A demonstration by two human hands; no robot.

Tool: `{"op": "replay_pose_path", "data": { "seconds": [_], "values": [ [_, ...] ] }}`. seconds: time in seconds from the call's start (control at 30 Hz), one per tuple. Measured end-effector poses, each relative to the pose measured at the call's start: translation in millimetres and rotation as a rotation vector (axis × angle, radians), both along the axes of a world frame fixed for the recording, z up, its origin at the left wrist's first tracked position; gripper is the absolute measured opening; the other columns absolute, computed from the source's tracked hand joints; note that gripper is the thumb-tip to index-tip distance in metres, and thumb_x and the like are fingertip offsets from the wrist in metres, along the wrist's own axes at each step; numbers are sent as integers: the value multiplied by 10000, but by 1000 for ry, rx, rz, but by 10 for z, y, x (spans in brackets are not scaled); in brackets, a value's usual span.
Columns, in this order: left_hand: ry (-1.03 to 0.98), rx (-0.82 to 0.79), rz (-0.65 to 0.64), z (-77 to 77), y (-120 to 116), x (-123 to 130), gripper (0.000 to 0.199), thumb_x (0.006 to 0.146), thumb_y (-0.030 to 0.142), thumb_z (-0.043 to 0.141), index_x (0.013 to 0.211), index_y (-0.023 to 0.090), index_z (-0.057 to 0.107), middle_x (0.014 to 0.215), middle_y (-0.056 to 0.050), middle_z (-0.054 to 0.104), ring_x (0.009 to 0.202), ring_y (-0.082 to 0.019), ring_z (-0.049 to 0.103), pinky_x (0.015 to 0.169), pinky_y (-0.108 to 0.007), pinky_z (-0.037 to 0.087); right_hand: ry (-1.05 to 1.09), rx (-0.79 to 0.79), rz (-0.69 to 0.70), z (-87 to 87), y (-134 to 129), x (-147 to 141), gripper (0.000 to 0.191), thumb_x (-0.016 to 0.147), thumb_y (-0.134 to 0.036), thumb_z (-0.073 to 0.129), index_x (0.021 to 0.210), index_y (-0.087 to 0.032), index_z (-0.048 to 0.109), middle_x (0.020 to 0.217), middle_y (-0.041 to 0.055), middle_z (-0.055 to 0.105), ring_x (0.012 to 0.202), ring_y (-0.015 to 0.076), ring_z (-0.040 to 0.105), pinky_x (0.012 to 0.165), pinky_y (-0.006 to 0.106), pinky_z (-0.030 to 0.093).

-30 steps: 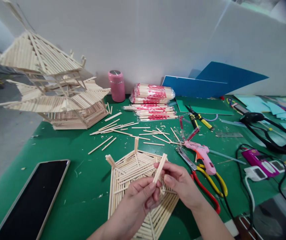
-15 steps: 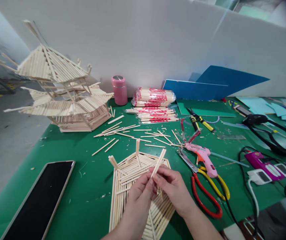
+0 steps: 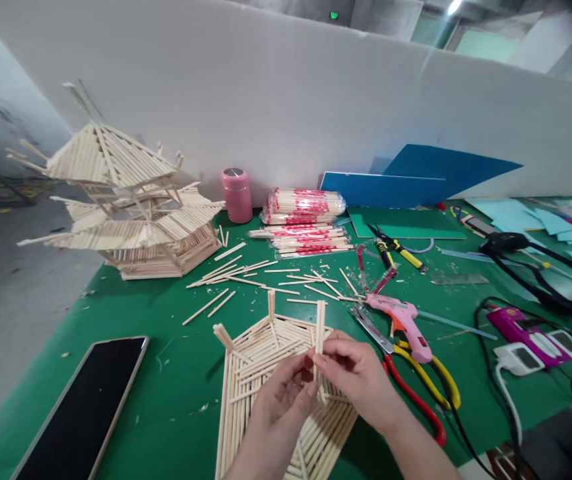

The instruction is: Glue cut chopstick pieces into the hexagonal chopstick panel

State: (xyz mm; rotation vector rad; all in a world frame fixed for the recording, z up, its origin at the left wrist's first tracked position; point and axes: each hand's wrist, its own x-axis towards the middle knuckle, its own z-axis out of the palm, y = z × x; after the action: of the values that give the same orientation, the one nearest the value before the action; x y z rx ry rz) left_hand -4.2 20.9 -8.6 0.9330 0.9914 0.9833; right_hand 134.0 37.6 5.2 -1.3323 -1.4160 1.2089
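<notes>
While a second ago it leaned, the short stick bundle (image 3: 320, 325) now stands upright at lower centre, pinched between the left hand (image 3: 286, 400) and right hand (image 3: 359, 377) over the flat stick panel (image 3: 246, 393), seemingly being seated as a post.

A finished stick pagoda (image 3: 126, 207) is seen at the far left; a pink cup (image 3: 237, 194) beside wrapped chopstick packs (image 3: 303, 207); a pink glue gun (image 3: 402, 318) laid across red-handled cutters (image 3: 411, 393); a dark tablet (image 3: 81, 413) near left.

legible text: none | chopstick packs (image 3: 303, 205) beyond the hands carried red print, too small and blurred to read | phone (image 3: 83, 410) left of the hands showed a dark, blank screen | pink glue gun (image 3: 401, 317) right of the hands bore no readable label
</notes>
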Motion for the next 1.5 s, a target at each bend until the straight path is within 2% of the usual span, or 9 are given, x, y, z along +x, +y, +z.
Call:
{"op": "replay_pose_path", "data": {
  "seconds": [0.23,0.33,0.4,0.5,1.0,1.1,1.2,1.37,1.5],
  "values": [
    [903,1142,67,148,112,-392,330,752,69,541,1056,198,544,1030,-79,556,988,-211,484,857,-368,378,-460,-81,396,197,4,318,122,757,-217,535,653,-172,579,661,-29,455,591,93,435,520,211,310],
    [1100,1337,-168,248,203,-435,299,798,167,518,1093,208,541,1147,-70,557,1089,-250,421,957,-451,222,-572,-86,493,212,-10,368,97,735,-189,521,658,-182,579,674,-28,491,590,91,448,504,203,302],
    [1157,1419,-384,282,250,-422,305,822,173,470,1122,181,525,1168,-60,562,1138,-258,381,989,-462,140,-618,-91,558,218,-16,374,91,723,-190,518,658,-185,581,663,-31,500,580,89,450,492,199,293],
    [1202,1490,-504,299,291,-371,275,829,128,425,1074,141,549,1034,-54,629,1125,-248,400,997,-470,104,-662,-81,629,241,-4,370,85,702,-189,521,655,-181,591,651,-30,512,576,90,452,492,203,285],
    [1188,1544,-506,234,351,-289,238,825,81,368,847,133,599,723,-30,634,847,-203,525,965,-504,169,-672,-61,675,365,129,375,91,680,-241,578,675,-177,642,675,-13,567,607,107,488,521,212,311],
    [1184,1504,-434,169,346,-302,229,827,75,375,835,142,595,707,-23,630,805,-186,529,954,-495,202,-579,-78,549,440,147,469,183,742,-328,545,785,-187,653,711,-4,571,608,110,498,525,209,349],
    [1194,1427,-318,93,315,-305,241,834,78,365,850,138,598,701,-28,628,786,-183,533,937,-487,230,-540,-57,211,409,126,693,250,805,-367,458,893,-196,617,718,10,583,608,128,515,522,222,387],
    [1189,1268,-214,-11,230,-273,227,807,66,400,850,137,611,724,-29,641,788,-189,552,903,-470,274,-784,-39,-355,31,-39,1186,240,773,-394,474,896,-199,540,808,49,609,642,177,575,536,271,429],
    [1212,1217,-173,-51,218,-224,226,767,51,432,861,128,622,736,-51,647,791,-209,565,863,-479,321,-953,-85,-514,-256,-189,1384,298,728,-416,501,913,-181,509,935,104,591,831,243,570,587,300,439]
  ]
}}
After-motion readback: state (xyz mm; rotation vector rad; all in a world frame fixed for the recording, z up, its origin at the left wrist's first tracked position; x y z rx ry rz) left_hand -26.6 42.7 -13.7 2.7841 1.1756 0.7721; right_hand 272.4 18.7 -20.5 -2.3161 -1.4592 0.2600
